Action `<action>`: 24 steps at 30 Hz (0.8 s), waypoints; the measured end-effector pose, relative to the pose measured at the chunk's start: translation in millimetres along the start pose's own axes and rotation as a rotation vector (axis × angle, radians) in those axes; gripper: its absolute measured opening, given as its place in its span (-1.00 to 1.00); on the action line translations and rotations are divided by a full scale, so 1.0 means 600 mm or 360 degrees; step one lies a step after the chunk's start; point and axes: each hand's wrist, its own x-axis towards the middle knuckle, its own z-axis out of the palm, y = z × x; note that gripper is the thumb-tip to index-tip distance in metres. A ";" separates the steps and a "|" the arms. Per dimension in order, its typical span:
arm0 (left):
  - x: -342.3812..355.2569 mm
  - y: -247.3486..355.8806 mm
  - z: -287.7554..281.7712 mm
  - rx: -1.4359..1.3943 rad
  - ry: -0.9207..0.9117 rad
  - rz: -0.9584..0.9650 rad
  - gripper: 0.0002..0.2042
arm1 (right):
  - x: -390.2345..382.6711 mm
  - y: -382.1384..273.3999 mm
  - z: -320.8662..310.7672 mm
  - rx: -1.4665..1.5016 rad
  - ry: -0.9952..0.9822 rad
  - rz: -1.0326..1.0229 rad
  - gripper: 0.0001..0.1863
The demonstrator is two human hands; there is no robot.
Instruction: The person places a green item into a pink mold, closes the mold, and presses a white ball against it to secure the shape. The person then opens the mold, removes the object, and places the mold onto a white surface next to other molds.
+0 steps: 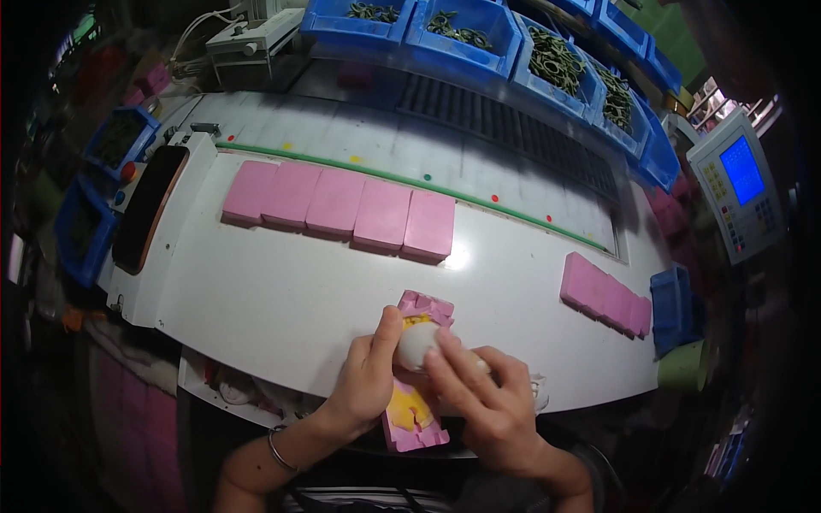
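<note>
My left hand (pixel 368 380) grips an open pink block mould with yellow inside, whose upper part (pixel 428 303) rests near the table's front middle and whose lower part (pixel 415 427) reaches over the front edge. My right hand (pixel 475 398) holds a pale rounded object (pixel 417 346) against the mould's middle, its fingers pressed on it and partly hiding it. A small crumpled white item (pixel 540 389) lies just right of that hand.
Pink blocks stand in rows at centre-left (pixel 333 201) and right (pixel 590 286) on the white table (pixel 239 299). Behind are a green-edged strip (pixel 522 209) and blue bins (pixel 462 43) of dark green pieces. A control panel (pixel 737 184) stands right, a phone-like slab (pixel 150 209) left.
</note>
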 end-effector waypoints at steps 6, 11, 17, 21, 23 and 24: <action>-0.001 -0.003 0.010 0.0235 0.0164 0.0105 -0.47 | -0.009 0.010 0.005 -0.0196 -0.0005 -0.0045 -0.53; -0.013 0.011 0.003 0.0221 -0.0084 0.0041 -0.49 | -0.013 0.031 -0.027 0.0432 -0.0255 0.0246 -0.38; -0.008 0.017 0.004 0.0182 -0.0169 0.0017 -0.46 | -0.004 0.031 -0.045 0.0873 -0.0053 0.0500 -0.30; -0.004 0.006 -0.009 0.0195 0.0000 -0.0109 -0.41 | 0.000 0.014 -0.049 0.0472 0.0255 0.0385 -0.37; -0.007 0.005 -0.009 0.0187 0.0004 -0.0148 -0.41 | 0.005 0.003 -0.038 0.0158 0.0681 0.0207 -0.48; -0.006 0.005 -0.003 0.0182 -0.0009 -0.0192 -0.41 | 0.001 0.011 -0.022 -0.0062 0.0594 0.0027 -0.54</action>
